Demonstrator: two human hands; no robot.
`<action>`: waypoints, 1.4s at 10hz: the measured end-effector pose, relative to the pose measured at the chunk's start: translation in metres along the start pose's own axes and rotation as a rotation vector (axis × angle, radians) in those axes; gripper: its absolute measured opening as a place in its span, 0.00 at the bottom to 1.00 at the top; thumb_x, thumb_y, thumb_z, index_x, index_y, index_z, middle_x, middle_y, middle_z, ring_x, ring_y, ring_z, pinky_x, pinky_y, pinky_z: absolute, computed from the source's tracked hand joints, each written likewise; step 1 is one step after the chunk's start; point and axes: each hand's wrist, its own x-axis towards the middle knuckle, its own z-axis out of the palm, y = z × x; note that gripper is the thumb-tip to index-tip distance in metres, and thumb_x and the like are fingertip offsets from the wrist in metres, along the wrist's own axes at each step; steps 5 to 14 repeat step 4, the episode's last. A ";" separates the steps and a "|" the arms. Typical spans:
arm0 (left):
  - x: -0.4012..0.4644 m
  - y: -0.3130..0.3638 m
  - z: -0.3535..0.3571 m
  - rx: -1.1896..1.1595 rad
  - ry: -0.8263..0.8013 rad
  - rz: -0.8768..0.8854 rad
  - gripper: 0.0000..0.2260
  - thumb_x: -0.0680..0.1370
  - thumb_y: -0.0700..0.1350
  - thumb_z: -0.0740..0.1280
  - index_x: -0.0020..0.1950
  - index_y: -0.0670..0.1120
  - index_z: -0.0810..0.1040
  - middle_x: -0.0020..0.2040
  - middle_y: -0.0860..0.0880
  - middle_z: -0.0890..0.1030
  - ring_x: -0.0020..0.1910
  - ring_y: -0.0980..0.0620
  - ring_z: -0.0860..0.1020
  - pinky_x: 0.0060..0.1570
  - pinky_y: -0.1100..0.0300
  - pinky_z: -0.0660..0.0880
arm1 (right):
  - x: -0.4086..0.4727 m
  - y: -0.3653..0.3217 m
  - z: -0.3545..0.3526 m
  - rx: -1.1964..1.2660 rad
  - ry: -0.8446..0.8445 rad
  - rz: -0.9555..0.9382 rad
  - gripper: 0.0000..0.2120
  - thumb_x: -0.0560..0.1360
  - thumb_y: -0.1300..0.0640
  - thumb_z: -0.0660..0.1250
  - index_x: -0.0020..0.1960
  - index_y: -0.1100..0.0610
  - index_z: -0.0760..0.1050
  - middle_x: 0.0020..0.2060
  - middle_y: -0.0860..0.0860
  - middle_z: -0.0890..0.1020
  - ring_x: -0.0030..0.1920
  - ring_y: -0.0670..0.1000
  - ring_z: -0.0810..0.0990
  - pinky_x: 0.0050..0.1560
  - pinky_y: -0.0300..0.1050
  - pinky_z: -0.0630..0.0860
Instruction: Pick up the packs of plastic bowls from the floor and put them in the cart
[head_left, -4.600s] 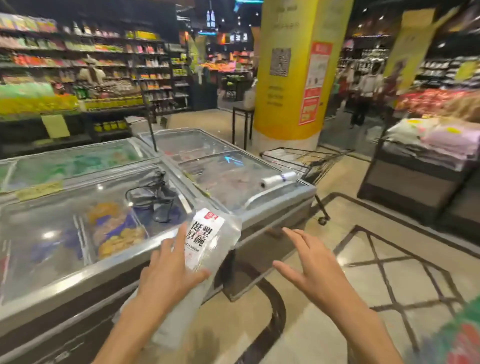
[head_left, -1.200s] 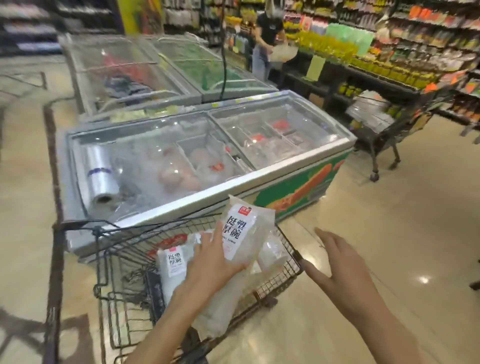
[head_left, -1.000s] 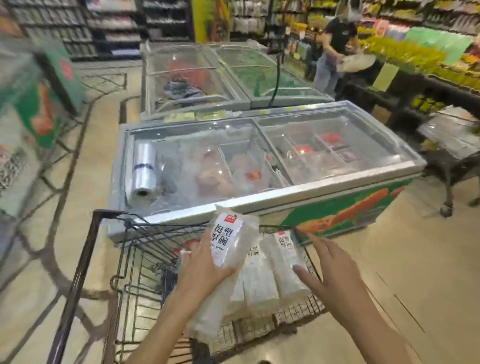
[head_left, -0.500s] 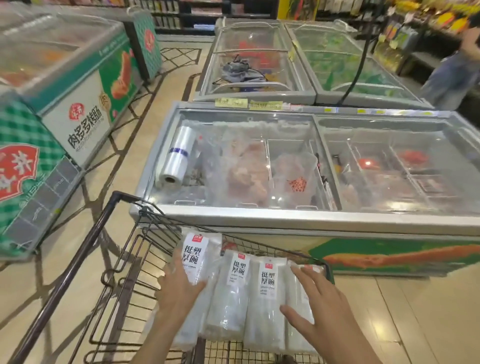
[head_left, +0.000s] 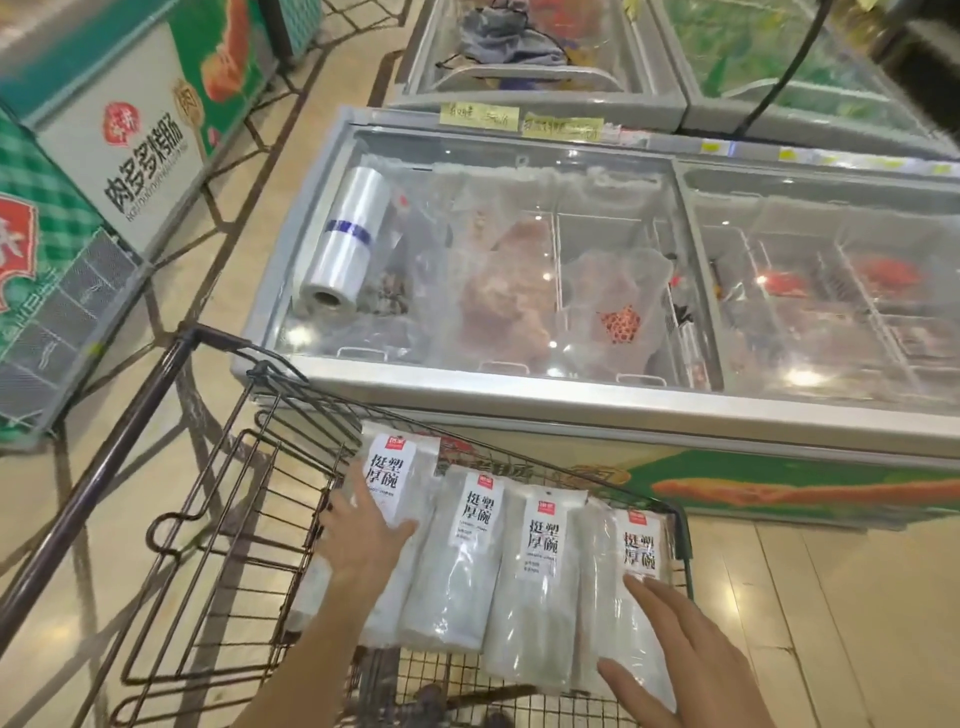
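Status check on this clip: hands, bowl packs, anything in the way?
Left hand flat on leftmost pack. Right hand flat on rightmost pack. Four packs side by side in cart. Nothing blocking.

Premises: a supermarket, frozen-food section. Glass-lidded chest freezers stand in rows on a tiled floor, holding bagged frozen goods, with yellow price labels on the rims. A roll of produce bags lies on one lid, and a wire shopping cart stands alongside.

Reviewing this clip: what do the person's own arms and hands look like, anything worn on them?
Both forearms are bare as far as the frame shows: no sleeves, gloves, watch or rings visible on the left hand or the right hand. The left hand's fingernails look dark, though blur keeps me from being sure.
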 end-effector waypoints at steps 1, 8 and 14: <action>0.000 -0.004 -0.003 0.020 -0.013 0.010 0.61 0.65 0.66 0.79 0.80 0.54 0.36 0.74 0.38 0.65 0.70 0.35 0.69 0.61 0.32 0.74 | 0.003 -0.004 -0.002 -0.050 -0.010 -0.011 0.36 0.71 0.23 0.45 0.70 0.32 0.30 0.79 0.37 0.48 0.79 0.41 0.52 0.77 0.43 0.56; -0.023 -0.005 -0.036 0.037 -0.032 0.134 0.53 0.71 0.69 0.71 0.83 0.51 0.42 0.80 0.42 0.57 0.78 0.40 0.59 0.70 0.35 0.67 | 0.012 -0.023 -0.008 -0.119 -0.029 -0.076 0.38 0.75 0.25 0.49 0.79 0.36 0.38 0.79 0.38 0.50 0.79 0.43 0.52 0.78 0.46 0.54; -0.023 -0.005 -0.036 0.037 -0.032 0.134 0.53 0.71 0.69 0.71 0.83 0.51 0.42 0.80 0.42 0.57 0.78 0.40 0.59 0.70 0.35 0.67 | 0.012 -0.023 -0.008 -0.119 -0.029 -0.076 0.38 0.75 0.25 0.49 0.79 0.36 0.38 0.79 0.38 0.50 0.79 0.43 0.52 0.78 0.46 0.54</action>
